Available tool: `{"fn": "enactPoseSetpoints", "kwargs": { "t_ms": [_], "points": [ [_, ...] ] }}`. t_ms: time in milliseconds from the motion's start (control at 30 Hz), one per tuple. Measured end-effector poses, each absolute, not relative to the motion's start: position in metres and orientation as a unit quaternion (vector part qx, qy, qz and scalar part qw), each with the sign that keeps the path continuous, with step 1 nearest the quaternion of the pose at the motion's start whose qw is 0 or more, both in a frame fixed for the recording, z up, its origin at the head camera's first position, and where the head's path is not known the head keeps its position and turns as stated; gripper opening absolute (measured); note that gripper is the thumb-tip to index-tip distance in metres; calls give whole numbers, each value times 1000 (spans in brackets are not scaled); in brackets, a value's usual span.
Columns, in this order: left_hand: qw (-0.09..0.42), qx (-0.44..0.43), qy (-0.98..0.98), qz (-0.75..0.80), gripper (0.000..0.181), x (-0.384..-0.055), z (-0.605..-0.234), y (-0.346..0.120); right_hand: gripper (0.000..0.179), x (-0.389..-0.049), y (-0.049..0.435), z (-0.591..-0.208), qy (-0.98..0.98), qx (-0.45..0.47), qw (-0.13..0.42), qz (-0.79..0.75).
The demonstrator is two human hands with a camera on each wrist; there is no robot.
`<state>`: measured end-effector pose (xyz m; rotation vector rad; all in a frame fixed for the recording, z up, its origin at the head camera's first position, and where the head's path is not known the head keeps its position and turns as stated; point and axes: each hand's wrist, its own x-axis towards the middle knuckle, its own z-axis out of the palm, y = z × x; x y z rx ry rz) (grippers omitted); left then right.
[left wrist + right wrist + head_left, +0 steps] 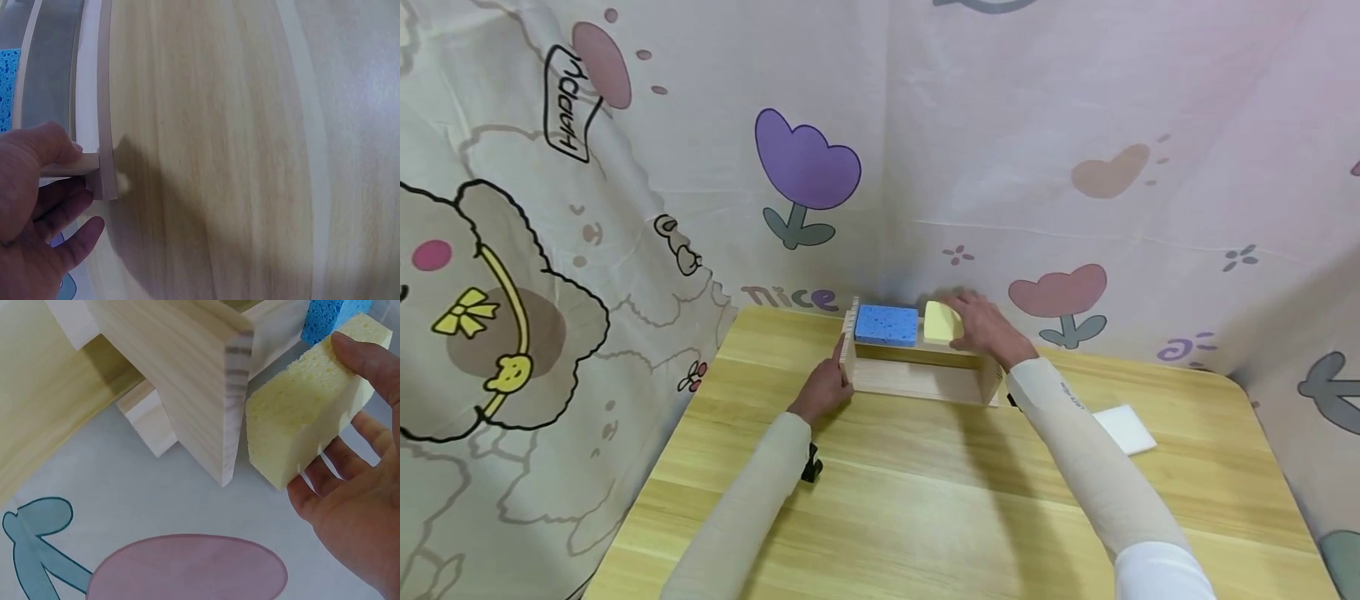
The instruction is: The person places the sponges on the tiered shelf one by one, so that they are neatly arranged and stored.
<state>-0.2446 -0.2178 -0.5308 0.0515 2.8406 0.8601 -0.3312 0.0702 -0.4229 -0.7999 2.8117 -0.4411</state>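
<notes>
A small wooden shelf [917, 381] stands at the back of the table, with a blue sponge [887, 325] lying on its upper board at the left. My right hand [981, 327] grips a yellow sponge [940, 322] at the right part of that board; the right wrist view shows the thumb on one face and the fingers along the other. At the shelf's left end, my left hand [824, 390] holds the side panel [75, 165] between thumb and fingers, seen closely in the left wrist view.
A flat white piece [1126, 429] lies on the wooden table [880, 508], right of the shelf and partly behind the right forearm. A printed cloth [925, 167] with flowers and cartoon figures hangs behind the table and on its left side.
</notes>
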Motion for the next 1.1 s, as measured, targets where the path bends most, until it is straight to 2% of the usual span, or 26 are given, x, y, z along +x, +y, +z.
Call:
{"fn": "enactPoseSetpoints", "kwargs": {
  "t_ms": [167,333,1100],
  "points": [
    [75,26,958,274,96,-244,-530,-218,82,-333,68,-425,948,-257,113,-151],
    [68,35,959,273,97,-246,-531,-219,81,-335,66,-430,947,-266,109,-145],
    [79,12,956,283,95,-243,-531,-214,83,-343,61,-446,949,-247,148,-126]
  ]
}}
